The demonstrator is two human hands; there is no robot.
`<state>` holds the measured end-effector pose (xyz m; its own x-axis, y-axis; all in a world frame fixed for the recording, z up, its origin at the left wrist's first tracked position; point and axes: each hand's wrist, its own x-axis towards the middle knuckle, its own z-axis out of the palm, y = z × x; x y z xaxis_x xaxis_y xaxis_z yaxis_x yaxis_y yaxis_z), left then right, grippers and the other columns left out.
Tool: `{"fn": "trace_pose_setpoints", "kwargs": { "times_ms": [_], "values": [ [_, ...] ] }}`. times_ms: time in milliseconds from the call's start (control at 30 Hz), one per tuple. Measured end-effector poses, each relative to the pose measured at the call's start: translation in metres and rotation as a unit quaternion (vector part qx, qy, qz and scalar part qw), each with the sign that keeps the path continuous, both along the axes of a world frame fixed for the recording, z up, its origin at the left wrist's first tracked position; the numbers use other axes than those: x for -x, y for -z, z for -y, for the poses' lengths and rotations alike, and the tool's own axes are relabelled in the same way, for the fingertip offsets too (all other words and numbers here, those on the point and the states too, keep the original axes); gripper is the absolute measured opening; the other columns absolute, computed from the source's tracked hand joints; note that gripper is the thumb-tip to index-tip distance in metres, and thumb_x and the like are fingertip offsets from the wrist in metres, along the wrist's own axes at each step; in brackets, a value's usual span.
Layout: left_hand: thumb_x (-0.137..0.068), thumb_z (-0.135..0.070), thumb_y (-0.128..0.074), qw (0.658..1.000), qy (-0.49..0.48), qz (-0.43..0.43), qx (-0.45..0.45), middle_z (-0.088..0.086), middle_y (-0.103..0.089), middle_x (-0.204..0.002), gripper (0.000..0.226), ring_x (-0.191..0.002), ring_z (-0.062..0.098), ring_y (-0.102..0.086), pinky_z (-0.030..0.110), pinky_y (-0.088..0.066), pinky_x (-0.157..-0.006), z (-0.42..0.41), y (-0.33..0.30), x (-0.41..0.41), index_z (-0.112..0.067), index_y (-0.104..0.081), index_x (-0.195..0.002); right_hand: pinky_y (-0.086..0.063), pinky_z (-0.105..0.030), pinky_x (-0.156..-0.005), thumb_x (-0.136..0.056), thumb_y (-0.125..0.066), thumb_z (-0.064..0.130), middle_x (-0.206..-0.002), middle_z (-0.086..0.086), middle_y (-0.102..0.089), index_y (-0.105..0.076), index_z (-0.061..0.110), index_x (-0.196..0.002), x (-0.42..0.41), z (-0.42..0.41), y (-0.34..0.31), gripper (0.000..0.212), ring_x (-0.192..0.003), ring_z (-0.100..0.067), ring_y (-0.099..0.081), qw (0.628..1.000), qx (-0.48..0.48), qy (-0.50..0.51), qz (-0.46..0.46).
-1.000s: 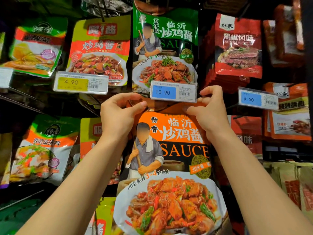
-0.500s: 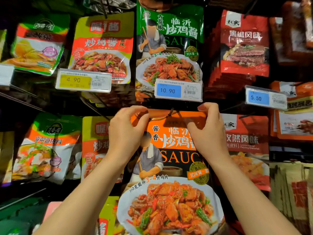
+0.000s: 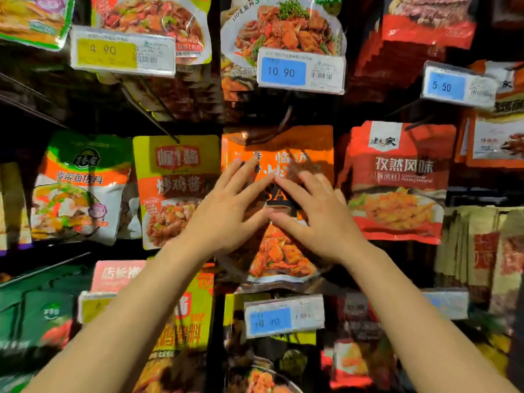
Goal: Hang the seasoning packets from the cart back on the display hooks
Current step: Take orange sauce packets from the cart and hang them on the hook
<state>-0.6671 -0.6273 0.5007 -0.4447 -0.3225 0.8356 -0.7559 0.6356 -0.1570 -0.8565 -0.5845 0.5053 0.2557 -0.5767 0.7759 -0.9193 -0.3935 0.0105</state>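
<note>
Two hands lie spread in front of one orange sauce packet (image 3: 276, 143) that hangs from a display hook (image 3: 284, 119) just above them. The left hand (image 3: 226, 211) and the right hand (image 3: 317, 217) both have straight, fanned fingers, released and grasping nothing; whether they touch the packet face is hard to tell through the blur. Three price tags read clearly: a yellow tag (image 3: 122, 53) marked 4.90 up and left of the hands, a blue tag (image 3: 300, 70) marked 10.90 straight above them, and another blue tag (image 3: 458, 86) marked 5.50 up and right. A fourth tag (image 3: 283, 316) below the hands is too smeared to read. Beside the left hand hangs a yellow packet (image 3: 175, 177) and beside the right hand a red packet (image 3: 397, 177) bearing small print "Cumin Flavor".
</note>
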Motion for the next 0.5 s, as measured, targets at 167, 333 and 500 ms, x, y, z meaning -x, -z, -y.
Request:
{"fn": "trace_pose_setpoints", "kwargs": {
  "times_ms": [167,333,500],
  "values": [
    [-0.083,-0.061,-0.035,0.997,-0.066,0.043,0.017,0.007,-0.009,-0.157,0.073,-0.144,0.03,-0.003,0.054,-0.033,-0.105,0.002,0.021,0.002,-0.026,-0.026,-0.146,-0.008,-0.051,-0.113,-0.084,-0.044,0.064,-0.158,0.003,-0.002,-0.003,0.043,-0.145,0.005,0.007,0.022,0.076,-0.144,-0.022,0.002,0.997,-0.053,0.03,-0.044],
    [-0.08,-0.061,-0.04,0.995,-0.081,0.057,-0.021,0.002,-0.014,-0.157,0.071,-0.144,0.024,-0.009,0.057,-0.027,-0.108,-0.019,0.038,0.003,-0.033,-0.026,-0.144,-0.01,-0.05,-0.116,-0.085,-0.054,0.054,-0.157,0.009,-0.007,-0.024,0.041,-0.143,0.011,0.001,0.036,0.068,-0.144,-0.011,0.002,0.998,-0.022,-0.056,0.006],
    [-0.083,-0.058,-0.039,0.996,-0.033,0.0,-0.089,-0.01,-0.041,-0.142,0.059,-0.128,0.014,-0.041,0.043,-0.044,-0.097,-0.058,0.038,0.001,-0.037,-0.036,-0.139,-0.019,-0.037,-0.116,-0.084,-0.06,0.047,-0.152,0.017,-0.022,-0.045,0.039,-0.132,0.008,-0.023,0.038,0.051,-0.141,-0.002,-0.012,0.981,-0.036,-0.151,0.118]
  ]
}}
